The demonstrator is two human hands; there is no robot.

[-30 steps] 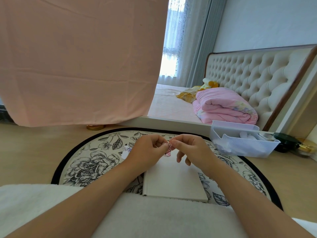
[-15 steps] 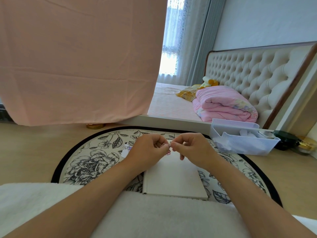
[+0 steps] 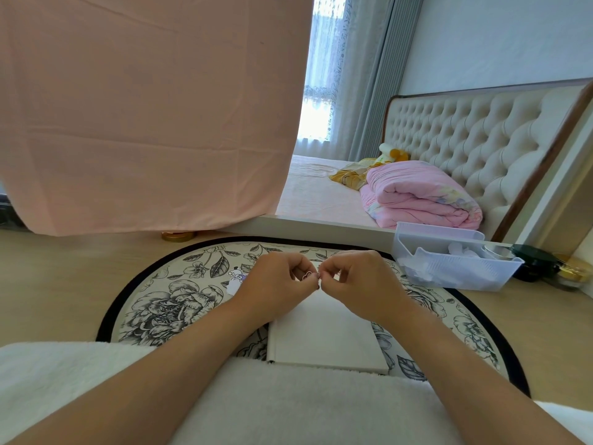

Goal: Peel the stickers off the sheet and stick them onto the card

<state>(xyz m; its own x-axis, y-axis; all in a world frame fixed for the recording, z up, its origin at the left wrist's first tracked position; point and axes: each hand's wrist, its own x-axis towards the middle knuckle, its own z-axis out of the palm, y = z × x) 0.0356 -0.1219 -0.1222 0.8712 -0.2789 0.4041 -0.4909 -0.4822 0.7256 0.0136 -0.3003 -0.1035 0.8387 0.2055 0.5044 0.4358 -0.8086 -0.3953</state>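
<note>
Item 1. Left hand (image 3: 276, 281): fingers curled, thumb and forefinger pinching the small sticker (image 3: 308, 276) from its left side.
Item 2. Right hand (image 3: 356, 281): fingers curled, fingertips nipping the same sticker from the right; the two hands meet at it.
Item 3. Small sticker: pale with a pinkish outline, held in the air just above the far edge of the card; detail too small to read.
Item 4. Card (image 3: 324, 342): white, rectangular, flat on the round rug (image 3: 167, 303); near edge against the white towel (image 3: 288, 406) across the lap, face bare.
Item 5. Cartoon cut-out (image 3: 236, 279): white and purple, on the rug just left of the left hand, partly hidden by it.
Item 6. Round rug: floral print, black border; open wood floor (image 3: 64, 277) lies beyond its left edge.
Item 7. Clear plastic bin (image 3: 455, 268): at the rug's right rim, well apart from the hands.
Item 8. Bed platform (image 3: 321, 224): its pale edge runs just beyond the rug's far side.
</note>
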